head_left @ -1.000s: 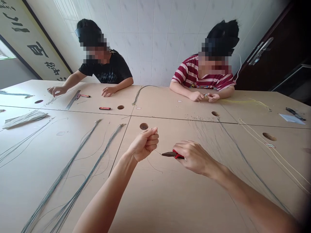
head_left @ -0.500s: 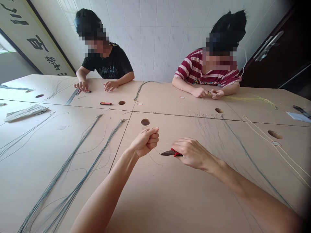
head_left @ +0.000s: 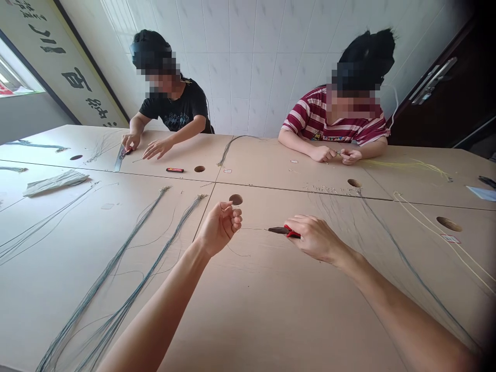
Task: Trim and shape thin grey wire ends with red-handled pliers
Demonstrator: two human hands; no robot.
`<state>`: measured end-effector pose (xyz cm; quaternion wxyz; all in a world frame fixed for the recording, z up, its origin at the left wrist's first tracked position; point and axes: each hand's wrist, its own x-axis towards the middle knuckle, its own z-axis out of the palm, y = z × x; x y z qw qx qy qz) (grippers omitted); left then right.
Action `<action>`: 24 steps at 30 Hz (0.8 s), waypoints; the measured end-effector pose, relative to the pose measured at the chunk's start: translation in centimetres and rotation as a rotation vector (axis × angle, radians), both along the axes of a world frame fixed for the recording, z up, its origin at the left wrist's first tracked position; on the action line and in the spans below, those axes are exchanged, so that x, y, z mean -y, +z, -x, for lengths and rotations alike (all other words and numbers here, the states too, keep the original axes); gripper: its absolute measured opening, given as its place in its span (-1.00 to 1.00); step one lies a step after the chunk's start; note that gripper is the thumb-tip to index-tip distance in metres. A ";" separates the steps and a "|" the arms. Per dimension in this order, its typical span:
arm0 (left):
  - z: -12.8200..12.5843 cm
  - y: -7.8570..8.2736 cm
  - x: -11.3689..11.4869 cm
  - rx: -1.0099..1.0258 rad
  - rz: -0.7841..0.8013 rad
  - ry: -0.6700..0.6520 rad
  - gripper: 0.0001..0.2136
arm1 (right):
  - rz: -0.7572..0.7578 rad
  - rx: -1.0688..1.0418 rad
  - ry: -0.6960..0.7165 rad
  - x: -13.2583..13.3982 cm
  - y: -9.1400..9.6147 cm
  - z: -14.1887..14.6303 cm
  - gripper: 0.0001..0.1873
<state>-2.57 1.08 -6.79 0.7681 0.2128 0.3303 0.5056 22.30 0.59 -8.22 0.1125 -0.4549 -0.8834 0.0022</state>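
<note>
My right hand (head_left: 315, 237) is wrapped around a pair of red-handled pliers (head_left: 284, 231), whose dark jaws point left. A thin thread (head_left: 253, 229) stretches from the plier tips to my left hand (head_left: 220, 227), whose fingers are curled around it with the palm partly showing. A loose curved end of thread (head_left: 239, 253) hangs below that hand. Whether the jaws grip a small metal piece on the thread is too fine to make out. To the left lie two bundles of grey-green cords (head_left: 176, 225) with small metal ends.
Across the table (head_left: 248, 320) sit two people, one in a black shirt (head_left: 176, 111), one in a striped shirt (head_left: 310, 111). A red marker-like stick (head_left: 175, 170), a folded pale bundle (head_left: 56, 183), several round holes and pale cords (head_left: 426, 227) at right are on the table.
My hands have moved apart and the thread is now drawn out straight between them. My left hand has turned, showing more palm. The black-shirted person's hand has shifted left; the view has tilted slightly.
</note>
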 end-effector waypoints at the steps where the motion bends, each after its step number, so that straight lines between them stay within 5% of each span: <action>1: 0.1 0.1 0.3 -0.017 -0.020 0.006 -0.70 | -0.006 -0.007 0.000 0.0 0.1 0.1 -0.81; 7: -0.5 0.4 1.5 -0.217 -0.177 0.034 -0.84 | -0.041 -0.023 0.020 0.2 0.9 0.5 -0.82; 15: -1.0 0.8 2.7 -0.655 -0.362 -0.092 -0.85 | -0.097 -0.018 0.016 0.4 1.9 1.0 -0.81; 24: -0.9 0.5 3.1 -0.692 -0.323 -0.142 -0.81 | -0.092 -0.026 0.029 0.1 2.0 2.1 -0.83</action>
